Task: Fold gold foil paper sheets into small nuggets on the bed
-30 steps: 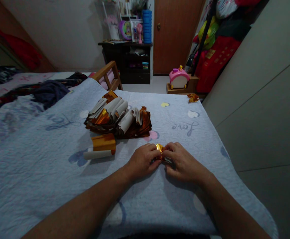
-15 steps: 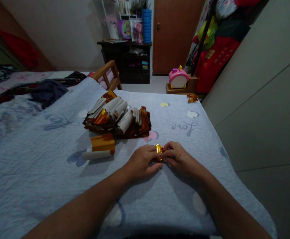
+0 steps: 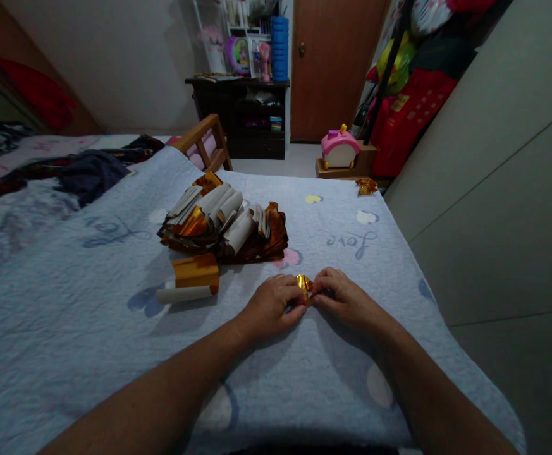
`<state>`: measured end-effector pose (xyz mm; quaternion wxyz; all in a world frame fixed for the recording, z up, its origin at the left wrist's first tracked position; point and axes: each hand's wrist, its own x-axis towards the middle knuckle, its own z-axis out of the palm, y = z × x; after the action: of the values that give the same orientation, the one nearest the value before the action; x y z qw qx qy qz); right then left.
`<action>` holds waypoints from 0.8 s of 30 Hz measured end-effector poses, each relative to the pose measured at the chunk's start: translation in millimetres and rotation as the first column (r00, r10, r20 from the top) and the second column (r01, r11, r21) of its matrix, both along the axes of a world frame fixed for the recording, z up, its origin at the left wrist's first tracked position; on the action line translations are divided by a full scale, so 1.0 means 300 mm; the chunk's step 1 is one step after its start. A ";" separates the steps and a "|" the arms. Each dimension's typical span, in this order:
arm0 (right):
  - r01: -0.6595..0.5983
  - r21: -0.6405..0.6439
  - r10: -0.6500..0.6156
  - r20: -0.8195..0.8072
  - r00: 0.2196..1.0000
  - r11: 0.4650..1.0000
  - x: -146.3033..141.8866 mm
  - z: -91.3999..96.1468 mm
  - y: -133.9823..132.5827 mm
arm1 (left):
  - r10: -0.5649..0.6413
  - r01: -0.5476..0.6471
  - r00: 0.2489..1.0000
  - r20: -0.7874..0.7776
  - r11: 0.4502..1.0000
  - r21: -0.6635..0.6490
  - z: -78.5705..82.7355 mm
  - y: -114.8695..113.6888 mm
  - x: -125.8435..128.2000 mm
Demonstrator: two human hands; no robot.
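Observation:
A small folded piece of shiny gold foil paper [image 3: 304, 282] sits between my two hands, low over the bed. My left hand [image 3: 276, 305] pinches its left side with fingers and thumb. On the right side, my right hand [image 3: 339, 297] has its fingers closed at the foil's edge. The fingers partly hide the piece. Left of my hands lies a curled gold sheet with a pale back [image 3: 196, 272]. Behind that sheet is a thick pile of gold foil papers [image 3: 251, 243], many curled to show white backs.
A folded gold foil piece [image 3: 366, 186] lies at the bed's far right corner. The bed has a pale blue patterned quilt [image 3: 351, 366]. Dark clothes [image 3: 93, 174] lie to the left. A wooden chair [image 3: 208, 142] stands past the far edge, and a pale cabinet [image 3: 508, 208] at the right.
The fingers of my right hand have drawn slightly right, away from my left hand. More of the gold foil's folded top now shows between them. The pile and loose sheet stay put.

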<state>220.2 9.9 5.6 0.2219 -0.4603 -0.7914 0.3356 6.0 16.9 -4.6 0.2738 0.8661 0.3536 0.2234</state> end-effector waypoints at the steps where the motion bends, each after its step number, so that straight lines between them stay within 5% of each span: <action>1: 0.005 0.003 -0.005 0.002 1.000 1.000 -0.001 -0.002 0.001 | -0.001 0.001 1.000 -0.001 1.000 0.004 0.001 0.000 0.000; 24: -0.003 -0.021 0.004 0.026 1.000 1.000 -0.003 -0.013 0.008 | -0.107 0.108 0.994 0.027 0.993 -0.044 0.009 0.011 -0.016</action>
<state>219.4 12.3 1.8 0.2061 -0.4655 -0.7915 0.3381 1.3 20.1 -1.9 0.3095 0.8745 0.3080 0.2111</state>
